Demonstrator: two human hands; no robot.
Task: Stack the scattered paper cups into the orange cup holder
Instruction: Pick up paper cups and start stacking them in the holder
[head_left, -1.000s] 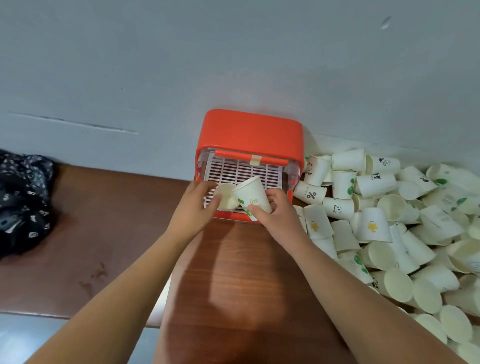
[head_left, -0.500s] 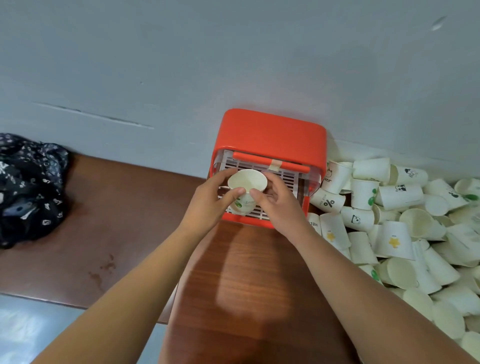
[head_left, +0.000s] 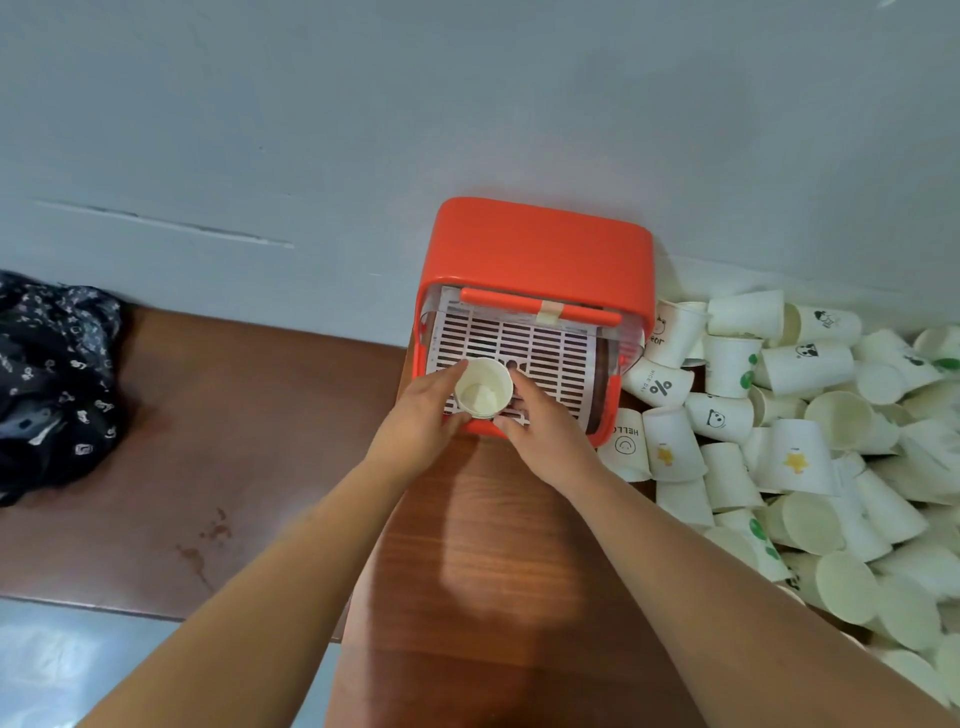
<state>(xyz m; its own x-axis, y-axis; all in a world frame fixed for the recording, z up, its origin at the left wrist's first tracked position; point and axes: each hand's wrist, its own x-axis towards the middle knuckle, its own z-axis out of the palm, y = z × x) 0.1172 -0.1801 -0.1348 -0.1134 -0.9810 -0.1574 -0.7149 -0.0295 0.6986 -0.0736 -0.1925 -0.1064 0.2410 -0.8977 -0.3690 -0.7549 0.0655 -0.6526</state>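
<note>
Desk: Cup position first. Where does it sit?

Photographer: One paper cup (head_left: 483, 388) stands mouth-up on the white slotted tray (head_left: 545, 348) at the open front of the orange cup holder (head_left: 540, 249), near the tray's front left corner. A second rim seems to show just under its lip, so it may be nested in another, but I cannot tell for sure.

Desk: And the hands?

Photographer: Left hand (head_left: 418, 415) curls round the cup's left wall and right hand (head_left: 545, 431) closes on its right wall. Both grip it with the fingers, arms reaching over the brown wooden surface (head_left: 234, 441).

Desk: How does it handle?

Photographer: By the look of it, very light, thin-walled and easily crushed. The rolled rim and the base are likely the stiffest parts, so a gentle hold just under the rim or low on the wall suits best. A hard squeeze mid-wall would probably dent it. Dry paper should give fair friction, so tipping on the slots is the bigger worry, not slipping.

Desk: What is left?

Photographer: Plenty of scattered cups (head_left: 779, 426), most on their sides, crowd the holder's right side along the grey wall (head_left: 311, 130). Dark patterned cloth (head_left: 52, 374) lies at far left.
</note>
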